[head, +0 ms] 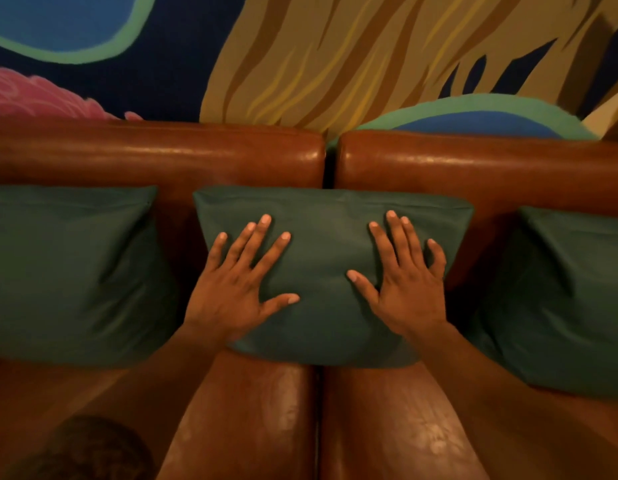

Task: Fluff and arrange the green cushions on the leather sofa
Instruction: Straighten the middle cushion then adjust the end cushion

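Note:
Three dark green cushions lean against the backrest of a brown leather sofa (pixel 155 157). The middle cushion (pixel 328 244) stands over the gap between the two seat sections. My left hand (pixel 238 282) lies flat on its left half with fingers spread. My right hand (pixel 401 278) lies flat on its right half, fingers spread too. Neither hand grips the fabric. The left cushion (pixel 68 271) and the right cushion (pixel 557 299) stand apart from the middle one, untouched and partly cut off by the frame edges.
A painted wall (pixel 300 57) with blue, green, pink and tan shapes rises right behind the sofa. Bare leather seat (pixel 259 420) stretches in front of the cushions. A dark round thing (pixel 92 448), blurred, sits at the bottom left.

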Available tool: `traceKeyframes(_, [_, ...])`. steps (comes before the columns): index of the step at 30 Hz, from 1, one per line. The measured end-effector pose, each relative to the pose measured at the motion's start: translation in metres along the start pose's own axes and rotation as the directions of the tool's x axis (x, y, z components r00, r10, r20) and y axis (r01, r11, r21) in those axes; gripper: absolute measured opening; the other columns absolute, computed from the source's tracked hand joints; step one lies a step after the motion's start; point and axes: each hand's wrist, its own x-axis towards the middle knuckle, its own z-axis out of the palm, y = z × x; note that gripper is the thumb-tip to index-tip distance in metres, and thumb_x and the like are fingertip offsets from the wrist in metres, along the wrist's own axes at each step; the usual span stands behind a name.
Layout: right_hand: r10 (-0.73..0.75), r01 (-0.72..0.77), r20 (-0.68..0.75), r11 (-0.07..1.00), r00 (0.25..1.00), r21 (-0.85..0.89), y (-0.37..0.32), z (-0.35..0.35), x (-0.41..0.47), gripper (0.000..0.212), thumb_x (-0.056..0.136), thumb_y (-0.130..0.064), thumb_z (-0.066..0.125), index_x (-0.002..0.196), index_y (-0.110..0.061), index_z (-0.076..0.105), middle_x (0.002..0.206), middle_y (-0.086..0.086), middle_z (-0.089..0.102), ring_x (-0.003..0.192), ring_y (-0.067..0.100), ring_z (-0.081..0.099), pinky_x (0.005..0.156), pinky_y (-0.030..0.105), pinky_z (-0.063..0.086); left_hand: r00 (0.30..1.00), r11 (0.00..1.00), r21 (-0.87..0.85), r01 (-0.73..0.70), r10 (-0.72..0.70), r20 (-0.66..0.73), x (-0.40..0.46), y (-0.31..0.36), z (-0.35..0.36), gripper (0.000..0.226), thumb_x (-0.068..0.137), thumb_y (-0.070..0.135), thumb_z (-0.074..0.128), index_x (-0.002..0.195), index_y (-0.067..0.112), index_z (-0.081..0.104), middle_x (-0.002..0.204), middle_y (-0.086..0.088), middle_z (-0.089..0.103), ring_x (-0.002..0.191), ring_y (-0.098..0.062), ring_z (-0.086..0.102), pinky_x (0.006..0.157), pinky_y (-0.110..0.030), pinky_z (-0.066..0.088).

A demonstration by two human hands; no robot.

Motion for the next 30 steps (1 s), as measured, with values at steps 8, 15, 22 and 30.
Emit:
traceKeyframes(8, [0.037,-0.045,0.082,0.994,0.996,0.102,-0.022,-0.042,-0.012,0.075,0.097,-0.067,0.04,0.16,-0.026,0.03,0.17,-0.001,0.023,0.157,0.02,0.022,0.114,0.049,0.029,0.999,0.994,-0.102,0.05,-0.049,0.013,-0.006,0.0,-0.045,0.073,0.101,0.053,0.042,0.161,0.013,0.03,0.169,-0.005,0.028,0.152,-0.019,0.035,0.12,-0.046,0.035])
traceKeyframes(15, [0.075,-0.086,0.216,0.995,0.973,0.042,-0.067,-0.125,0.071,0.074,0.096,-0.067,0.023,0.159,-0.029,0.032,0.165,-0.004,0.035,0.152,0.017,0.029,0.116,0.052,0.029,0.999,0.998,-0.063,0.017,-0.014,0.052,0.078,-0.011,-0.149,0.043,0.096,0.042,0.045,0.126,0.018,0.066,0.12,-0.003,0.069,0.103,-0.029,0.065,0.086,-0.044,0.047])
traceKeyframes(22, [0.073,-0.086,0.222,0.995,0.972,0.046,-0.079,-0.219,0.125,0.076,0.094,-0.069,0.024,0.157,-0.028,0.033,0.163,0.0,0.037,0.15,0.025,0.033,0.113,0.056,0.03,0.984,0.992,0.01,0.123,-0.123,0.127,0.102,-0.056,-0.244,0.055,0.097,0.056,0.035,0.13,0.02,0.062,0.127,-0.002,0.068,0.117,-0.027,0.061,0.106,-0.051,0.037])
traceKeyframes(30, [-0.036,0.012,0.183,0.991,0.982,0.131,-0.169,-0.296,0.149,0.082,0.088,-0.07,0.02,0.156,-0.026,0.036,0.162,-0.002,0.038,0.149,0.022,0.034,0.113,0.056,0.032,0.962,0.975,0.052,0.215,-0.22,0.163,0.075,-0.125,-0.349,0.061,0.096,0.058,0.027,0.141,0.026,0.053,0.141,0.002,0.06,0.13,-0.026,0.054,0.114,-0.057,0.031])
